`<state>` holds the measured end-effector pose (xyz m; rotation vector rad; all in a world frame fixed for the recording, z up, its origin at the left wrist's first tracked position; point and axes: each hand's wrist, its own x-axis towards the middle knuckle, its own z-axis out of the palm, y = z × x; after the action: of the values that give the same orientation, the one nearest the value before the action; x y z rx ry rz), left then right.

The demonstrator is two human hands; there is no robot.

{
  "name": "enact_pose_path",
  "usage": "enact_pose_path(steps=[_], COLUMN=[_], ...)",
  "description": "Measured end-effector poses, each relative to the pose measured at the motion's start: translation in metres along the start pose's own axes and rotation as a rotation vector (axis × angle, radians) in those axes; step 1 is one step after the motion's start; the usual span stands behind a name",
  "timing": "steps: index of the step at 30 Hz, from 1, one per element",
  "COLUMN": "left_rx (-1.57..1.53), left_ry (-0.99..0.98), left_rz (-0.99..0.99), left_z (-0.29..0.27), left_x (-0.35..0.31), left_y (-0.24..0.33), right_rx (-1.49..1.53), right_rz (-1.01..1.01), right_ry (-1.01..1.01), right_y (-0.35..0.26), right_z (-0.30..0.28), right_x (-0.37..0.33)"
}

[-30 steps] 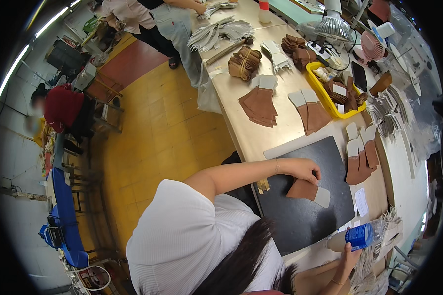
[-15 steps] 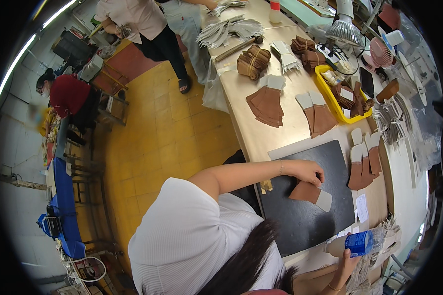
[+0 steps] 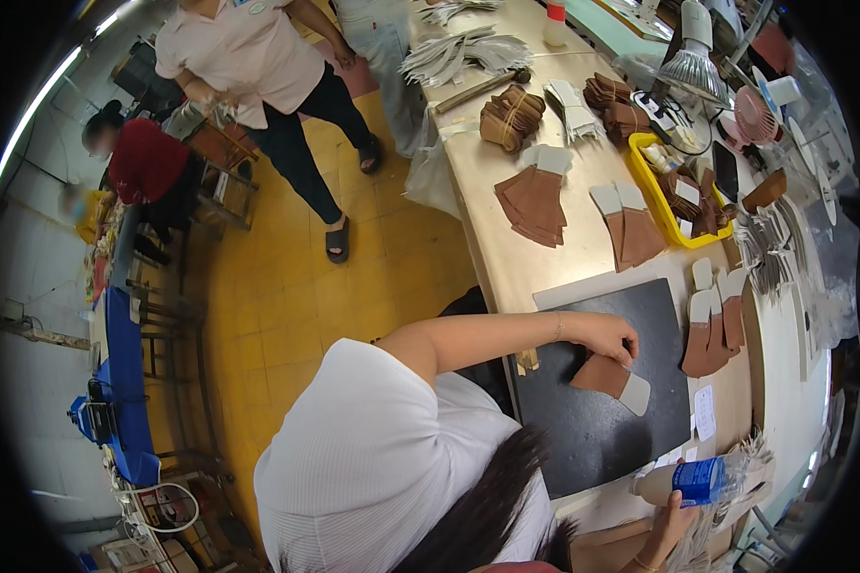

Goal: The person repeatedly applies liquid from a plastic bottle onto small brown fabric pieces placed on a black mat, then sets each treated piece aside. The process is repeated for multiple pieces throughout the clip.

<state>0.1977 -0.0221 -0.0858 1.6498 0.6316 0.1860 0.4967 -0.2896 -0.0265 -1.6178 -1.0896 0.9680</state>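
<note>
My left hand (image 3: 610, 336) reaches over a black board (image 3: 592, 449), its fingers curled and pinched at the upper edge of a brown leather-like piece (image 3: 600, 375) with a rounded grey end. The piece lies tilted on the board. At the lower right, my right hand (image 3: 676, 520) is wrapped round a clear plastic bottle (image 3: 699, 481) with a blue label and whitish contents, held on its side. Beyond the board, matching brown-and-grey pieces (image 3: 705, 334) lie fanned out, with another fanned set (image 3: 631, 229) farther off.
On the bench stand a yellow basket (image 3: 648, 181) of brown pieces, banded brown bundles (image 3: 512, 118), grey strips (image 3: 463, 53), a lamp (image 3: 695, 72) and a small pink fan (image 3: 754, 115). A person in a pale shirt (image 3: 258, 62) is in the aisle at left.
The person in the pale shirt has stepped nearer along the aisle. The view has shifted slightly. Both my hands keep their holds, with little movement.
</note>
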Motion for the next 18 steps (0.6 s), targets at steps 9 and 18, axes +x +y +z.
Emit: enact_pose_path(steps=[9,18], left_rx=[-0.021,0.101], left_ry=[0.002,0.008], left_rz=[-0.007,0.058], left_z=[0.002,0.000], left_x=[0.003,0.005], left_y=[-0.004,-0.004], right_rx=[-0.020,-0.028], right_rz=[0.055,0.064], right_ry=[0.004,0.059], right_y=[-0.006,-0.019], right_z=[0.000,0.012], right_x=[-0.003,-0.006])
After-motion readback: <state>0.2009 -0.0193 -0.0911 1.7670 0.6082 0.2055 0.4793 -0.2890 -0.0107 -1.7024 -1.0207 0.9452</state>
